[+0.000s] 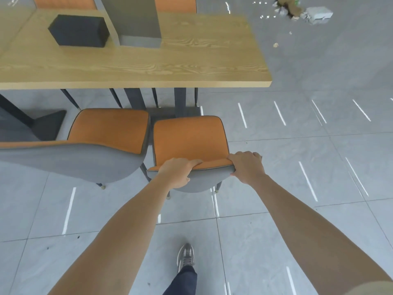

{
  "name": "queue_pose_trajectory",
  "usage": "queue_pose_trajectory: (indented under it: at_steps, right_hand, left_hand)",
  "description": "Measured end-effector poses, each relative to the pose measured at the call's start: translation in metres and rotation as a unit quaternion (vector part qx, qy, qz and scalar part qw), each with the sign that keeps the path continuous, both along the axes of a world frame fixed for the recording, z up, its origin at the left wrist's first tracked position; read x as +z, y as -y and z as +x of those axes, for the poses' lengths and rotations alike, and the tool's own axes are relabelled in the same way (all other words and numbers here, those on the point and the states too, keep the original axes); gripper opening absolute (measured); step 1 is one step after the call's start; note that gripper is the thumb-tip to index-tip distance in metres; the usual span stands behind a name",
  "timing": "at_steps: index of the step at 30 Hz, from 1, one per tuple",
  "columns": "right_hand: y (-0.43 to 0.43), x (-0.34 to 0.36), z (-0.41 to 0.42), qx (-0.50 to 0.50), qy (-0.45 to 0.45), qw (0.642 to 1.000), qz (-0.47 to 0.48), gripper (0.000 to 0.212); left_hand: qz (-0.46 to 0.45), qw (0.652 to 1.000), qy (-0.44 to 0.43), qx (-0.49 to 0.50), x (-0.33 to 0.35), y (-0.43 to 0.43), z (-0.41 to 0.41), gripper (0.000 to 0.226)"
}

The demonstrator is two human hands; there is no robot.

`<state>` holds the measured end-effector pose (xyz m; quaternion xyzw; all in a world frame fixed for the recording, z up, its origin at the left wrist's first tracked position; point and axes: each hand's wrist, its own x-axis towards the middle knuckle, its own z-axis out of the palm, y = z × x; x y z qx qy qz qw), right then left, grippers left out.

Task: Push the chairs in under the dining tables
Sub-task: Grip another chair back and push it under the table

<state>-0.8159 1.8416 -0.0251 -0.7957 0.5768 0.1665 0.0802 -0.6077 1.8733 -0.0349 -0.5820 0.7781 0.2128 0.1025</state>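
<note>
An orange-seated chair (189, 139) with a grey back stands in front of me, its seat fully out from the wooden dining table (136, 67). My left hand (178, 170) grips the top edge of its backrest on the left. My right hand (246, 165) grips the same edge at the right corner. A second orange chair (110, 128) stands close beside it on the left, also out from under the table edge.
A black box (78, 30) and a grey post (136, 20) sit on the table. Two more orange chair backs show beyond the far side. Rubble (302, 9) lies on the grey tile floor at the upper right. My shoe (185, 256) is below the chair.
</note>
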Motion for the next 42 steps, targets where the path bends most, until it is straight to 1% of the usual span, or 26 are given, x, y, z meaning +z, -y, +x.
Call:
queue_pose_trajectory:
  at_steps: [6,14,18,29,35,42]
  right_hand:
    - [0.044,0.000,0.021,-0.012,0.005,1.000,0.000,0.032]
    - [0.072,0.004,0.034,-0.010,0.018,1.000,0.020,0.032]
    - [0.074,0.006,0.032,-0.008,0.019,0.999,0.038,0.032]
    - [0.070,0.010,0.030,0.002,0.026,0.999,0.037,0.040]
    - [0.071,0.009,0.029,0.009,0.025,0.999,0.039,0.042]
    - [0.068,0.009,0.028,0.002,0.030,0.999,0.040,0.047]
  left_hand:
    - [-0.007,1.000,0.005,-0.003,0.000,0.046,0.020,0.066]
    - [0.004,1.000,0.006,-0.003,0.001,0.077,0.033,0.066]
    - [-0.005,1.000,0.009,0.002,0.002,0.076,0.032,0.065]
    - [-0.045,0.997,0.038,0.051,0.001,0.064,0.024,0.065]
    - [-0.052,0.995,0.055,0.067,0.002,0.063,0.021,0.066]
    - [-0.069,0.987,0.065,0.129,0.000,0.053,0.014,0.063]
